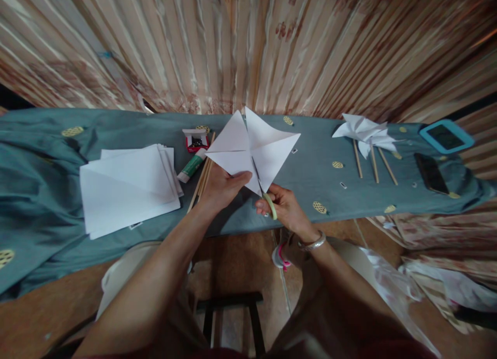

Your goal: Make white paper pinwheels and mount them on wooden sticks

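A white paper square, creased and slit from its corners toward the middle, is held up over the cloth-covered table. My left hand pinches its lower left part, thumb on top and the fingers hidden beneath. My right hand is closed round the yellow-green handles of the scissors. The scissor blades lie along the slit at the paper's lower corner, pointing to its middle. Just left of the paper are wooden sticks, a green and white glue stick and a small red box with dark bits inside.
A stack of white paper lies on the left of the green tablecloth. Several paper pinwheels on sticks lie to the right, near a blue-framed tablet and a dark phone. Behind the table hangs a pleated curtain.
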{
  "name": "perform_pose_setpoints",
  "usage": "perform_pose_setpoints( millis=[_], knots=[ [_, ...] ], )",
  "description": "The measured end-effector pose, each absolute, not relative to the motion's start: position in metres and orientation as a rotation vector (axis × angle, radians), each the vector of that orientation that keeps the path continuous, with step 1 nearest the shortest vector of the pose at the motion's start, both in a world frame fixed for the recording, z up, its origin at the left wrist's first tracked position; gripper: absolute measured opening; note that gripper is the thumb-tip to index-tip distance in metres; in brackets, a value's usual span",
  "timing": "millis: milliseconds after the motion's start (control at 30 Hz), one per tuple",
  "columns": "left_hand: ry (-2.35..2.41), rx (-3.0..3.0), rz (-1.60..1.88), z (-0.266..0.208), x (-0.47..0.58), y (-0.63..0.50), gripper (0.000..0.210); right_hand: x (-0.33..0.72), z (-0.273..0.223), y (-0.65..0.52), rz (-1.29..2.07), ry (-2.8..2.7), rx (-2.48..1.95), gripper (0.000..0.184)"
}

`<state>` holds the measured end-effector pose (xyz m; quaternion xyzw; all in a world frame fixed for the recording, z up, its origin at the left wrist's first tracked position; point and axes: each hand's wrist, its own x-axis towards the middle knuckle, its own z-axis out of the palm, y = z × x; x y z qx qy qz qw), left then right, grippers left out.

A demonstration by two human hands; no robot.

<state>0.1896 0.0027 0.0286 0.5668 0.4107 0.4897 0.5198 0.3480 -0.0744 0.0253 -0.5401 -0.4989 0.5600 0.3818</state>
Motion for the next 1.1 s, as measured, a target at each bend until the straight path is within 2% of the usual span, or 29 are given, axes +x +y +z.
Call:
perform_pose_setpoints(
  millis=[1100],
  knots=[
    [0.943,1.347,1.216,0.0300,0.1891,0.0023,0.022,0.3439,0.0244,-0.0722,1.472,-1.127,-1.359,0.042]
  ],
)
